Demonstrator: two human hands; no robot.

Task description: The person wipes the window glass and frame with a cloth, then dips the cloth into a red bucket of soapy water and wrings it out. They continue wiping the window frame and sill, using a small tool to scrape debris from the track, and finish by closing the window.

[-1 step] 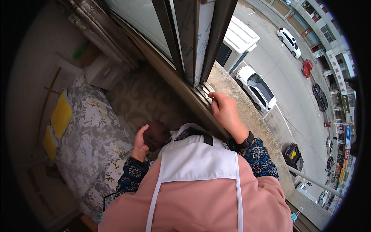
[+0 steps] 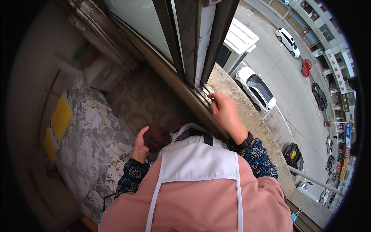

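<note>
My right hand [image 2: 226, 113], with a dark watch on its wrist, is at the window's lower track [image 2: 204, 92]. Its fingers are curled in with the tips at the track, and whatever they may pinch is too small to make out. Above it stand the dark window frame [image 2: 220, 38] and the sliding glass panel [image 2: 135, 19]. Lower and to the left, inside the room, my left hand [image 2: 140, 145] has its thumb up and its fingers around a dark maroon bundle [image 2: 157, 137], which looks like cloth. Shadow hides most of those fingers.
Beyond the track runs a rough concrete ledge [image 2: 247, 116], with a street below where a white car [image 2: 255, 89] is parked. A bed with a floral cover [image 2: 92, 131] and yellow pillows [image 2: 62, 118] lies to the left. Curtains [image 2: 100, 31] hang beside the window.
</note>
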